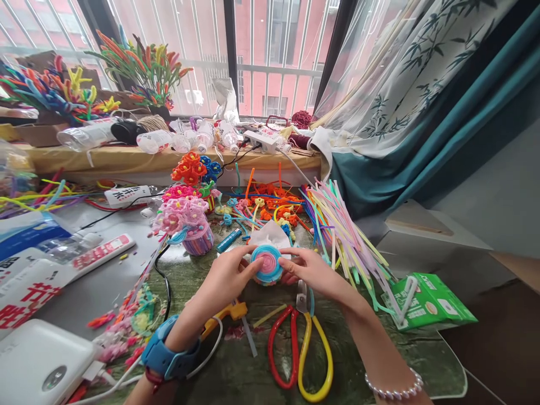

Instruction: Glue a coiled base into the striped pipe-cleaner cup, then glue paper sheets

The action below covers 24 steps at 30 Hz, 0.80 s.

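Observation:
Between my hands is a small round pot-like piece of coiled pipe cleaner [267, 264], its flat pink-and-blue spiral face turned toward me. My left hand [232, 273] grips its left edge, thumb resting on the pink centre. On the right edge, my right hand [306, 267] closes with thumb and fingers. White paper [270, 232] lies just behind the piece. Below my hands are scissors [297, 349] with one red and one yellow handle. A yellow glue gun [228, 315] lies partly under my left forearm, with a glue stick [248, 336] close by.
Pipe-cleaner flowers fill a striped pot [198, 242] at left. Loose pipe cleaners [341, 236] spread at right beside a green packet [439, 301]. A white power bank [46, 360] and cables occupy the lower left. Plastic bottles [156, 140] line the windowsill.

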### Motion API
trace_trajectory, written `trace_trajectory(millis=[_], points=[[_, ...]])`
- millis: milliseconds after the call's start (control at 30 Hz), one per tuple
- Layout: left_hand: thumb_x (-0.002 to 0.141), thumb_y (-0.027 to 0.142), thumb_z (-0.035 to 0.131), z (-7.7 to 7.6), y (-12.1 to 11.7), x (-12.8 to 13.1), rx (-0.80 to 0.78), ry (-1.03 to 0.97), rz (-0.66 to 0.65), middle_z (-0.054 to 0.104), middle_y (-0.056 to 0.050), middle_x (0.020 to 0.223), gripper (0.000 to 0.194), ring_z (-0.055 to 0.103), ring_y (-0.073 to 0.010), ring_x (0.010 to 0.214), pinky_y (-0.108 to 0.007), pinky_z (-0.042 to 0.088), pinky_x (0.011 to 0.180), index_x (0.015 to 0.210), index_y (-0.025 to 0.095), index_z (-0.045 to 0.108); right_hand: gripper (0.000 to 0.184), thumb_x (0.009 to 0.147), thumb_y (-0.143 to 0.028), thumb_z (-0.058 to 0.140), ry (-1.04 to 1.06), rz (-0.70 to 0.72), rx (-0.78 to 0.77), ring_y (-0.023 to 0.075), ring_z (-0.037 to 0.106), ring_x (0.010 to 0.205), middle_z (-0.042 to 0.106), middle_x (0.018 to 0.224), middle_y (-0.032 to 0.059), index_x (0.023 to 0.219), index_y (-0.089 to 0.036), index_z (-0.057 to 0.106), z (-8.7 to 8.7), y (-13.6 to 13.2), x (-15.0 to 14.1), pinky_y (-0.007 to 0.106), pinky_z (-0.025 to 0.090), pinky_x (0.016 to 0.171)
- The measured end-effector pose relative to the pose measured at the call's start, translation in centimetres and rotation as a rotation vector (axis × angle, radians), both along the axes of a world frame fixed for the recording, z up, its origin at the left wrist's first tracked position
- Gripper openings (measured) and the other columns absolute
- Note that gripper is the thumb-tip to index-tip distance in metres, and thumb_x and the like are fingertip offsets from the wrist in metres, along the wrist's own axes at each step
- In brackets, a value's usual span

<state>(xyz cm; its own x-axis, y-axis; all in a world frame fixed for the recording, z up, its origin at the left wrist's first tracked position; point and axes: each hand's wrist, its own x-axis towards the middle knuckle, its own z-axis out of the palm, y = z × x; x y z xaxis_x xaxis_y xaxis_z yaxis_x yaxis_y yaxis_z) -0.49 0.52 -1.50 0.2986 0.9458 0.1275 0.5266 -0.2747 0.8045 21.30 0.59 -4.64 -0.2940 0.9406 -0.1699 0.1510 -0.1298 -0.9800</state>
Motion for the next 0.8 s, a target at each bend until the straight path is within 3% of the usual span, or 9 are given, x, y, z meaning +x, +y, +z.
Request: trace_trajectory(millis=[167,267,400,500,633,800], points=[[0.083,0.034,0.071,0.2,0.0,0.1,0.161,-0.193,0.032,0.068,-0.009,0.124,0.038,0.068,-0.0226,0.097,-0.032,0.054,0.081,0.119,0.023,0.067,0.076,0.063,-0.049,0.088,0.256,-0.235,0.105,0.0215,0.073,0.09,0.073,0.105,0.0082,0.127,-0.022,0.058,1.0,0.1,-0.5,0.033,0.057,0.08],[0.085,0.032,0.07,0.0,0.0,0.3,0.314,-0.217,0.025,0.065,-0.008,0.13,0.036,0.066,-0.0224,0.106,-0.032,0.056,0.082,0.12,0.025,0.065,0.081,0.06,-0.043,0.091,0.419,-0.377,0.133,0.018,0.071,0.09,0.07,0.11,0.0058,0.129,-0.026,0.053,1.2,0.0,-1.4,0.029,0.056,0.079],[0.088,0.026,0.068,-0.3,0.1,0.5,0.512,-0.194,0.005,0.066,-0.006,0.127,0.032,0.065,-0.0215,0.111,-0.03,0.058,0.08,0.12,0.027,0.065,0.074,0.061,-0.041,0.091,0.574,-0.465,0.092,0.0162,0.069,0.092,0.07,0.108,0.0022,0.125,-0.028,0.056,0.9,-0.1,-2.6,0.025,0.056,0.077],[0.088,0.018,0.066,-0.1,0.0,0.5,0.606,-0.176,-0.024,0.067,-0.005,0.126,0.029,0.066,-0.019,0.111,-0.027,0.058,0.08,0.116,0.027,0.066,0.074,0.062,-0.041,0.091,0.668,-0.404,0.023,0.0187,0.07,0.096,0.073,0.104,0.0017,0.127,-0.028,0.058,0.8,0.0,-2.9,0.028,0.056,0.083],[0.088,0.012,0.066,0.1,-0.2,0.5,0.682,-0.187,-0.039,0.068,-0.005,0.122,0.03,0.066,-0.017,0.11,-0.024,0.057,0.078,0.114,0.026,0.065,0.059,0.071,-0.042,0.085,0.734,-0.18,-0.014,0.0223,0.069,0.106,0.075,0.108,0.0033,0.123,-0.024,0.064,0.9,0.1,-2.6,0.033,0.053,0.095],[0.085,0.012,0.07,0.2,-0.4,0.4,0.75,-0.211,-0.048,0.07,-0.005,0.114,0.023,0.067,-0.0163,0.102,-0.024,0.056,0.076,0.106,0.023,0.066,0.05,0.08,-0.045,0.077,0.745,-0.066,-0.049,0.0239,0.069,0.105,0.074,0.115,0.0058,0.123,-0.023,0.065,0.7,-0.1,-2.3,0.036,0.056,0.088]])
